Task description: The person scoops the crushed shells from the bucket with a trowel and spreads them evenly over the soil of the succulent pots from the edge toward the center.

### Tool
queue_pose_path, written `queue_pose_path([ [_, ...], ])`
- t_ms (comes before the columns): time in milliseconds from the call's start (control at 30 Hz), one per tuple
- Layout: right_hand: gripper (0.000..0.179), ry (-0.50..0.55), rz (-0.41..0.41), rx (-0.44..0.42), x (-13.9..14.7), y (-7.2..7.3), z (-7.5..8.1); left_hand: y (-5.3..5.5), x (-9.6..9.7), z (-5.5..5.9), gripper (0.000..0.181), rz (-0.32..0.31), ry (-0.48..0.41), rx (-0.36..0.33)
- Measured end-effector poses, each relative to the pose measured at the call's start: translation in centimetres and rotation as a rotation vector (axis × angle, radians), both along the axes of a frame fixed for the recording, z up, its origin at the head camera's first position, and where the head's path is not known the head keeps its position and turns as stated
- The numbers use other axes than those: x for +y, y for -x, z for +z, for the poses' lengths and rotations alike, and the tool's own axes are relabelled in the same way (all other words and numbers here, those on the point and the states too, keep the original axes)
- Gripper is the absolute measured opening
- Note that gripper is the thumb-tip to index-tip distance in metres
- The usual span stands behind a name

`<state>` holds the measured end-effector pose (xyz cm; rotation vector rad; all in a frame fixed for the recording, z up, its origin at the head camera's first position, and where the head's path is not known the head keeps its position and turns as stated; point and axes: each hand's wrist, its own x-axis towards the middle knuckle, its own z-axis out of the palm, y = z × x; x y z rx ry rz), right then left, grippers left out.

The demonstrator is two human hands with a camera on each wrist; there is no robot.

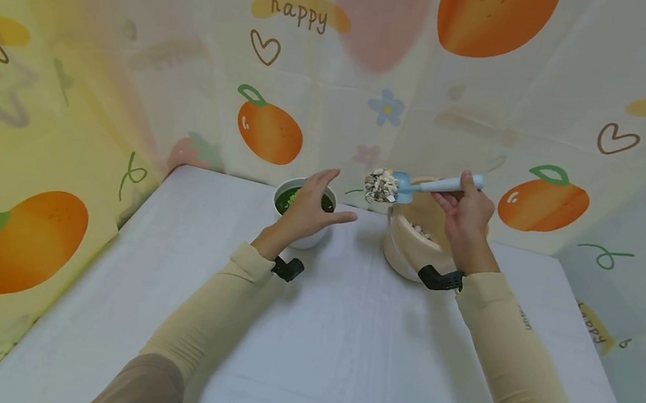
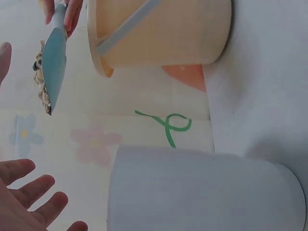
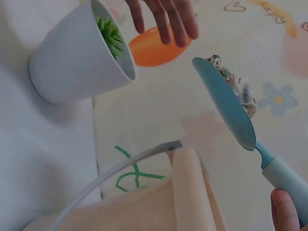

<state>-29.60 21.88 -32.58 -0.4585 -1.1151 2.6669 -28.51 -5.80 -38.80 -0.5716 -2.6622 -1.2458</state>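
A small blue trowel [image 1: 405, 187] is gripped by its pale handle in my right hand [image 1: 470, 215]. Its blade carries a heap of small shells or pebbles [image 1: 380, 185] and hangs in the air left of a beige bucket [image 1: 403, 254]. More of the pale pieces [image 1: 420, 231] lie inside that bucket. My left hand [image 1: 308, 208] is spread, fingers and thumb apart, above a white pot [image 1: 306, 241]. Inside the pot sits a green plant [image 3: 110, 36], partly hidden by that hand in the head view. The left hand holds nothing.
A white cloth covers the table [image 1: 320, 334]. Behind it hangs a printed curtain [image 1: 213, 63] with oranges, hearts and flowers. The bucket's grey handle [image 3: 113, 171] hangs down its side. Pot and bucket stand near the back edge with a gap between them.
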Motion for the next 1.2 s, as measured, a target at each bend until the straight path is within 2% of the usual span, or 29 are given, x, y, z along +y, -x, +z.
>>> queue_pose_path([
  [167, 0.016, -0.012, 0.011, -0.026, -0.9, 0.2, -0.2, -0.1, -1.1, -0.1, 0.097, 0.02, -0.014, 0.014],
  [633, 0.022, -0.017, 0.027, -0.051, -3.5, 1.0, -0.4, -0.2, -3.7, -0.4, 0.096, 0.067, -0.062, -0.029],
  [1000, 0.02, -0.085, 0.038, -0.054, -5.8, 1.6, -1.2, -0.2, -5.6, -0.9, 0.095, 0.094, -0.088, -0.011],
  [1200, 0.031, -0.082, 0.06, -0.04, -7.0, 1.8, -1.6, -0.3, -6.6, -1.3, 0.096, 0.1, -0.091, -0.004],
])
